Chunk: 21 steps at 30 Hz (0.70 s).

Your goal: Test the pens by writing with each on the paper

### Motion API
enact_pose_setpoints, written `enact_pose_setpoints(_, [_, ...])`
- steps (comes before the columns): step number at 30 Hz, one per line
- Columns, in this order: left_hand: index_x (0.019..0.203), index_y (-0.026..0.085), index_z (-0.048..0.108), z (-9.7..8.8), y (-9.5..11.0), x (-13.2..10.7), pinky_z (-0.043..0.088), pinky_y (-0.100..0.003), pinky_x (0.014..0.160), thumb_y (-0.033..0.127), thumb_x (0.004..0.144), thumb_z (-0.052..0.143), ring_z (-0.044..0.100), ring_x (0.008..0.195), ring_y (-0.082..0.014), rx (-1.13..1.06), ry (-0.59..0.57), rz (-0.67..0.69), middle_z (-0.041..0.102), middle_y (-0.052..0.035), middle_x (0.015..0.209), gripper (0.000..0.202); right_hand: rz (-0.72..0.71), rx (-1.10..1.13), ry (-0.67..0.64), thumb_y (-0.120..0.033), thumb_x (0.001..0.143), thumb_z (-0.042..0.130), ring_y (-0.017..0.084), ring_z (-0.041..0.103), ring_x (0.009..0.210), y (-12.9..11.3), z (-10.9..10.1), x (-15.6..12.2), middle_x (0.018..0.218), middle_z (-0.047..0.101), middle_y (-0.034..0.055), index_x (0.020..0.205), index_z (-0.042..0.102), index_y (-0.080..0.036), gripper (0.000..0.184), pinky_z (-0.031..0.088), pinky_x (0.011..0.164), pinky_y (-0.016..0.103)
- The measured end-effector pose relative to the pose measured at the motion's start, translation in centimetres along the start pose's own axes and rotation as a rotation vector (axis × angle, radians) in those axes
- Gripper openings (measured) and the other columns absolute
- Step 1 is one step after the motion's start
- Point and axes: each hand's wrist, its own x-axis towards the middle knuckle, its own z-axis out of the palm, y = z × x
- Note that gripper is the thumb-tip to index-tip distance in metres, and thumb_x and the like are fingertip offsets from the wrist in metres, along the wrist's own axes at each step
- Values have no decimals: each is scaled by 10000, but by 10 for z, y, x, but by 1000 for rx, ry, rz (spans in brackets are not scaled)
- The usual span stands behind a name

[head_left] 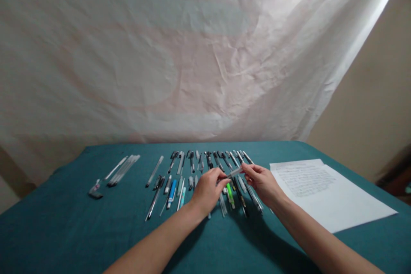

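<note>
Between my two hands, above the rows of pens, is a slim translucent pen barrel (235,172). My left hand (208,189) pinches its left end, and my right hand (261,183) pinches the right end. Just below the hands lie a bright green pen (230,196) and a dark pen with gold marks (240,199). A blue marker-like pen (172,192) rests left of my left hand, beside a light turquoise one (183,197). Several dark and clear pens and caps are partly covered by my fingers.
Toward the left lie several clear tubes (124,170) and a small grey-and-white item (95,190). Sheets of paper (340,205), one with handwriting, are at the right. A teal cloth (105,231) covers the table, and a pale sheet (192,72) hangs behind.
</note>
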Motion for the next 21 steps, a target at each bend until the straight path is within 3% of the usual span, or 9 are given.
enact_pose_setpoints(10, [745,160,577,4,0,-2,354,-229,572,309,796,523,530,633,-137,-59,-47,-87,585,-2,680,166,29,67,40,-447,554,734,69,391,445,8,-3,3,497,519,-18,592,632,-140,326,278,438,211])
enact_pose_setpoints(21, [680,133,550,8,3,0,381,-223,523,352,765,542,524,515,-110,-395,-184,-334,575,-8,601,235,58,151,19,-385,553,760,69,487,499,8,-4,2,572,607,4,700,691,-137,297,388,484,185])
